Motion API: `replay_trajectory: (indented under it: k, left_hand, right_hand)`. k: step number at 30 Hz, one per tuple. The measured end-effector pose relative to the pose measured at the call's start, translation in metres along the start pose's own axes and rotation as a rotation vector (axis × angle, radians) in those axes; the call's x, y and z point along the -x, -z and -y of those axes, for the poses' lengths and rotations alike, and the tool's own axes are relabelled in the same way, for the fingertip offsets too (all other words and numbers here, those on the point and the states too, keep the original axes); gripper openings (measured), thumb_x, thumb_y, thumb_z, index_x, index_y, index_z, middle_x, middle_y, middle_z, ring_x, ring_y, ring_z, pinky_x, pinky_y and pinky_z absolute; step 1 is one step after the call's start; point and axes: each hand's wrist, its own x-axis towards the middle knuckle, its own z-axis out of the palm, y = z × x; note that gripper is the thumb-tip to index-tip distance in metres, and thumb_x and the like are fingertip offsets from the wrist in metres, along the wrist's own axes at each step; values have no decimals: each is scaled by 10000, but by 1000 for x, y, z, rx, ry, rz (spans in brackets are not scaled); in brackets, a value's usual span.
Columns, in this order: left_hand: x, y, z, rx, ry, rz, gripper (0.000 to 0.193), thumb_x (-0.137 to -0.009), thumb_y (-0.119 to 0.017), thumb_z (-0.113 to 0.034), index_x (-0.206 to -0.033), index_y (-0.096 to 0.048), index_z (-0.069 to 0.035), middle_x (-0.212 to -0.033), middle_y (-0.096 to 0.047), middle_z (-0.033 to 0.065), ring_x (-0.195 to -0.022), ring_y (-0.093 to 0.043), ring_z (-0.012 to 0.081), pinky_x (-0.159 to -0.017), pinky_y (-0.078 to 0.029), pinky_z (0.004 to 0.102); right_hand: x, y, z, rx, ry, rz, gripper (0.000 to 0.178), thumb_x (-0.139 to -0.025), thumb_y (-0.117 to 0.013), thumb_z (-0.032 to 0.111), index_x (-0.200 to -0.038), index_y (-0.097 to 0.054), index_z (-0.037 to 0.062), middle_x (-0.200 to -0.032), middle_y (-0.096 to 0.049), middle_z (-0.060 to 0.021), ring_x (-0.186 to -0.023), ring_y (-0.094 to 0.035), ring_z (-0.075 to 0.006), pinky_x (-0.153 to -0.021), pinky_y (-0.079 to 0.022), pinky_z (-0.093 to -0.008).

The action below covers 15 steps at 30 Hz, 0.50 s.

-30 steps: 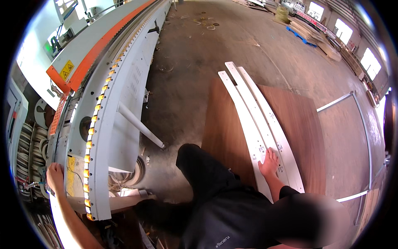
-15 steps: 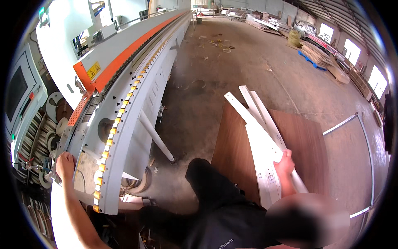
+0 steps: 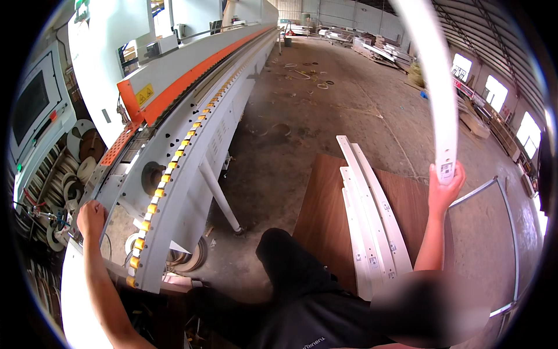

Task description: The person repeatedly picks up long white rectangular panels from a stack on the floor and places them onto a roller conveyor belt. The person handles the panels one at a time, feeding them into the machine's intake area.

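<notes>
Raised out to the right, my right hand [image 3: 447,185] grips the lower end of a long white board strip [image 3: 439,93], which stands nearly upright and runs out past the upper edge. Below it, several more white strips [image 3: 372,215] lie side by side on a brown wood-grain panel [image 3: 317,203], small labels at their near ends. On the far left, my left hand [image 3: 92,218] is closed and rests at the near end of a long white and orange machine [image 3: 192,96]. Whatever its fingers may hold is hidden.
A rail with yellow rollers [image 3: 158,195] runs along the machine, with a slanted white leg [image 3: 220,198] below. Rolls of edge tape [image 3: 68,180] and a control screen [image 3: 32,107] stand at left. A metal frame [image 3: 514,232] is at right. Loose tape loops [image 3: 299,74] lie on the floor.
My right hand has lifted one white strip off the stack and swung it up to the right. The left hand stays at the machine. The view has shifted slightly.
</notes>
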Motion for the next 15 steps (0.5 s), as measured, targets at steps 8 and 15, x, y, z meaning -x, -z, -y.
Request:
replay_trajectory:
  k: [8, 15]
  left_hand:
    - [-1, -6, 1, -17, -25, 5, 230, -944, -680, -278, -942, -799, -81, -1001, -771, 169, -972, -753, 405, -820, -579, 515]
    - [-1, -1, -9, 37, -4, 50, 197, -942, -704, -241, -980, -810, -79, -1009, -780, 167, -968, -760, 409, -816, -584, 502]
  right_hand:
    - [-6, -9, -12, -413, -385, -6, 598, -987, -885, 175, -1465, -607, -54, -1422, -724, -179, -1304, -685, -272, -1186, -503, -429]
    - [60, 6, -6, -628, -453, 283, 542, -971, -830, 55, -1451, -595, -36, -1566, -634, -226, -1429, -607, -298, -1252, -450, -451]
